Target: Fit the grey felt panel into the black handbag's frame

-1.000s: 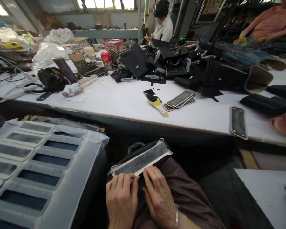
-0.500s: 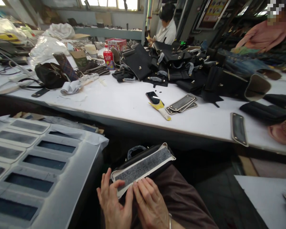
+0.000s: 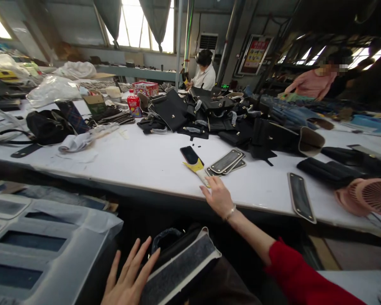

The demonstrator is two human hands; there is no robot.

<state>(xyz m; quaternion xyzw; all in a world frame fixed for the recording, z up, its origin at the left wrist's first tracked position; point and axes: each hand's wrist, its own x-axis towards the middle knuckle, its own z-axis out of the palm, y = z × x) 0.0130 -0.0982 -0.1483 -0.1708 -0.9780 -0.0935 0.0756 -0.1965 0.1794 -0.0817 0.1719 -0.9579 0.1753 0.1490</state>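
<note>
So the thing in play is the yellow-handled tool point(image 3: 200, 170) lying flat on the white desk point(image 3: 139, 165); the right hand point(image 3: 218, 197) is stretched out to it with the grip open, fingertips just touching its pale near end, nothing clamped yet; arm in a red sleeve point(image 3: 292, 271) reaching across the gap from the lap. Just past the grip, touching the far end of the tool, sits a black phone point(image 3: 190, 154); to the grip's right a small stack of flat grey panels point(image 3: 226, 162) with pale edges, laid close by, probably so they stay in easy reach.

Nearer than the grip, down on the lap, is the bag piece point(image 3: 180, 264), black with a grey felt strip and a cream border facing up; the left hand point(image 3: 129, 279) rests against its left edge with fingers spread wide, open grip, not holding it, looks like it's just steadying the thing so it doesn't slide off the knee while the other hand is away.

Further right of the grip, another single grey panel point(image 3: 301, 202) lies near the desk edge; beyond that a pink fan point(image 3: 370, 197). Well past the grip there's a heap of black bags point(image 3: 216, 110), a red bottle point(image 3: 133, 104) and a black handbag point(image 3: 46, 126) off to the left. Two other people are at work at the far side; left of the lap, a white sheet with cut-out windows point(image 3: 51, 237).
</note>
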